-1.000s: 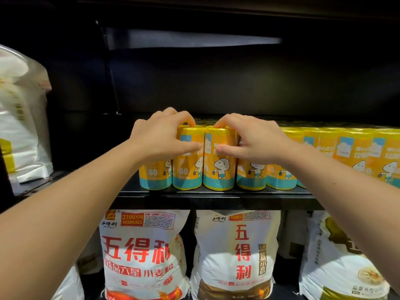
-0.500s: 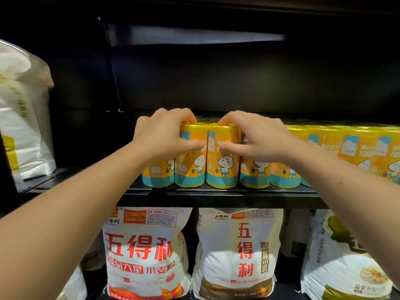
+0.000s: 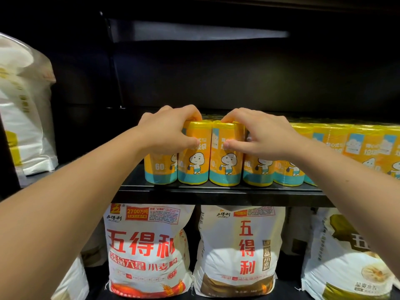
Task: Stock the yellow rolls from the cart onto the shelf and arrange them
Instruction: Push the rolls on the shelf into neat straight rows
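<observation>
"Two rolls (image 3: 199, 135) in my grip, one per hand," I say. "Far left, a white sack (image 3: 23, 109) sits well apart, off in the next bay. Then the end roll (image 3: 160, 172), upright at the shelf (image 3: 216, 194) lip. My left hand (image 3: 171, 131) is curled over the top of the second roll (image 3: 194, 165), thumb on its front."

"And the other side?"

"My right hand (image 3: 259, 135) is wrapped the same way on the third roll (image 3: 225, 167), fingers over the cap, thumb on the label. Both rolls stand upright, just beside each other; whether they touch I can't tell. Past my right hand the row (image 3: 346, 148) runs on to the frame edge."

"And the cart?"

"Out of view. Flour sacks (image 3: 147, 252) stand below the shelf."

"So how do you square them?"

"I'd judge this is the arranging step. I'd keep both bottoms flat on the shelf and slide rather than lift, press the pair together until the seam closes, then line their fronts with the end roll and the row so the cartoon faces look out evenly. Thumb pressure light and low on the label; the wrap looks slick, and a push near the top could tip a roll off the lip"
</observation>
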A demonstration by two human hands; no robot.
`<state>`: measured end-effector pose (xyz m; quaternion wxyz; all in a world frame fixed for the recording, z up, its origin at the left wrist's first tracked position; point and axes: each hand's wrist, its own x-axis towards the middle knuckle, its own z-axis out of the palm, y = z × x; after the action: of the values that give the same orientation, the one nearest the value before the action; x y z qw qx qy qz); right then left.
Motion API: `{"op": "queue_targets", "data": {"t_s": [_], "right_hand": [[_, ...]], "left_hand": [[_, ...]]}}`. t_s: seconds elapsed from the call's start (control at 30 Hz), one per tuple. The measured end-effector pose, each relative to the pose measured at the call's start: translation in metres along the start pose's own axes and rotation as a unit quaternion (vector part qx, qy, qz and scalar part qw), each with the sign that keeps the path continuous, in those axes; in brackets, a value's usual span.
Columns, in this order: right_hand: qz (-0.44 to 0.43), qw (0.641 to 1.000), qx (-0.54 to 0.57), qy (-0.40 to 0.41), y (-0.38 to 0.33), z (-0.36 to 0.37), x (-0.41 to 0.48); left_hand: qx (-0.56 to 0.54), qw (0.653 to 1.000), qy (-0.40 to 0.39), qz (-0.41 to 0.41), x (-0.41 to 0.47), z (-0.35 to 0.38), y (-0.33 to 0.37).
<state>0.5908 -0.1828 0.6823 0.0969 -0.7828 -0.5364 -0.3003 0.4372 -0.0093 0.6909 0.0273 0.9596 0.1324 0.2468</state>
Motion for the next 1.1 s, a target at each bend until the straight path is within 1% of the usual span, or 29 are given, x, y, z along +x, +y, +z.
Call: {"op": "queue_targets", "data": {"t_s": [0.3,0.53,0.6,0.67,0.77,0.87,0.97,1.03,1.1], "right_hand": [[0.003,1.0,0.002,-0.007,-0.001,-0.001,0.0],[0.005,1.0,-0.001,-0.01,0.001,-0.001,0.001],[0.011,1.0,0.002,-0.017,0.0,-0.002,0.001],[0.022,0.999,0.03,-0.028,-0.001,-0.005,0.002],[0.032,0.993,0.098,-0.056,-0.002,-0.013,0.005],[0.044,0.987,0.137,-0.077,-0.003,-0.018,0.006],[0.046,0.988,0.123,-0.085,-0.004,-0.021,0.007],[0.044,0.991,0.097,-0.085,-0.004,-0.025,0.009],[0.04,0.994,0.07,-0.071,-0.006,-0.028,0.011]], "left_hand": [[-0.009,0.999,-0.032,0.005,0.001,-0.004,-0.002],[0.005,1.0,-0.025,0.012,0.002,-0.001,-0.002],[-0.001,1.0,-0.009,0.029,0.002,-0.001,-0.004],[-0.012,0.999,0.012,0.049,0.001,-0.001,-0.007],[-0.031,0.998,0.037,0.047,-0.001,-0.006,-0.011],[-0.042,0.996,0.061,0.044,-0.003,-0.011,-0.016],[-0.051,0.995,0.076,0.049,-0.009,-0.014,-0.021],[-0.033,0.993,0.09,0.062,-0.011,-0.017,-0.025],[-0.006,0.993,0.106,0.059,-0.013,-0.019,-0.032]]}}
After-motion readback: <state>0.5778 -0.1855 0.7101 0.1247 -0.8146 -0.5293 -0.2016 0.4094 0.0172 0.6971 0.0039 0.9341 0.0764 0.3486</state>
